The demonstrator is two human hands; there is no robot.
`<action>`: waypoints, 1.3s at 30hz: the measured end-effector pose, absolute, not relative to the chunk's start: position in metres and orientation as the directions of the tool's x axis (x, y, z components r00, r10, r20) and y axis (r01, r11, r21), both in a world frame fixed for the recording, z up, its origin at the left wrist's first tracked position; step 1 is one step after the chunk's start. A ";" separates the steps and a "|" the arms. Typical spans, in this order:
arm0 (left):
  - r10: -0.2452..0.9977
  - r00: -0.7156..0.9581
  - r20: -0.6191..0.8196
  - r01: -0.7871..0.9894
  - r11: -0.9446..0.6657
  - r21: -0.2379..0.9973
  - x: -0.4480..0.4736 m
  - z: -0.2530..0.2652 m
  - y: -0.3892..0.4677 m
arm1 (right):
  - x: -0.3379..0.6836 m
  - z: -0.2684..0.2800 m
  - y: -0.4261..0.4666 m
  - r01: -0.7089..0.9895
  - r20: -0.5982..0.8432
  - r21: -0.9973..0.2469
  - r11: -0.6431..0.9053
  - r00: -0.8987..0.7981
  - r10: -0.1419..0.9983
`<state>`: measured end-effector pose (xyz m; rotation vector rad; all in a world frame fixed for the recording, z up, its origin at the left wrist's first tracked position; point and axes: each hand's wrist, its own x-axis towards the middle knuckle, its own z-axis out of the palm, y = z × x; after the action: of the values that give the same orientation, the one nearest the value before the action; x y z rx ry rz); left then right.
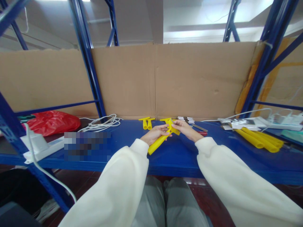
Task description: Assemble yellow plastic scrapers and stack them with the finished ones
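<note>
In front of me, above the blue shelf, is a yellow T-shaped scraper [158, 144] with a long tubular handle, which points down to the left. My left hand [155, 134] is closed round the upper handle, just below the head. My right hand [186, 128] pinches the wide head; its fingertips cover part of it, and whether they also hold something small cannot be made out. Behind the hands stand two short yellow T-shaped heads [147, 123], and another yellow head [166, 119] is partly hidden. A red-handled cutter [202, 133] lies beside my right hand.
Small black-and-white packs [186, 120] lie by the cardboard wall [201, 78]. Several yellow tubes [259, 140] lie at right, near a power strip [288, 123]. A red bag [54, 122], coiled white cable [104, 123] and another power strip [50, 149] occupy the left. Blue posts [88, 63] flank the shelf [175, 164].
</note>
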<state>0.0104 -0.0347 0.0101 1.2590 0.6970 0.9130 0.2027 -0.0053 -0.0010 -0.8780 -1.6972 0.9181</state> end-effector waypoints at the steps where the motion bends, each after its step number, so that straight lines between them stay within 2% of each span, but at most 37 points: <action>1: 0.873 0.486 0.047 -0.187 0.051 0.981 0.011 0.010 -0.035 | 0.203 -0.001 -0.006 0.127 0.409 -0.883 0.452 -0.264 0.874; 16: 0.839 0.536 0.095 -0.151 -0.016 0.988 0.009 0.011 -0.036 | 0.209 -0.001 0.000 0.125 0.360 -0.896 0.427 -0.360 0.861; 29: 0.815 0.568 0.112 -0.109 -0.061 0.992 0.007 0.008 -0.033 | 0.210 -0.007 0.004 0.112 0.378 -0.887 0.448 -0.382 0.844; 39: 0.806 0.567 0.171 -0.163 -0.093 0.982 0.006 0.007 -0.030 | 0.207 -0.002 0.000 0.150 0.414 -0.857 0.493 -0.371 0.831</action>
<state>0.0063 -0.0305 0.0069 1.4440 0.5870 0.8932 0.2071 0.0000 -0.0021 -0.8225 -1.8209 0.9328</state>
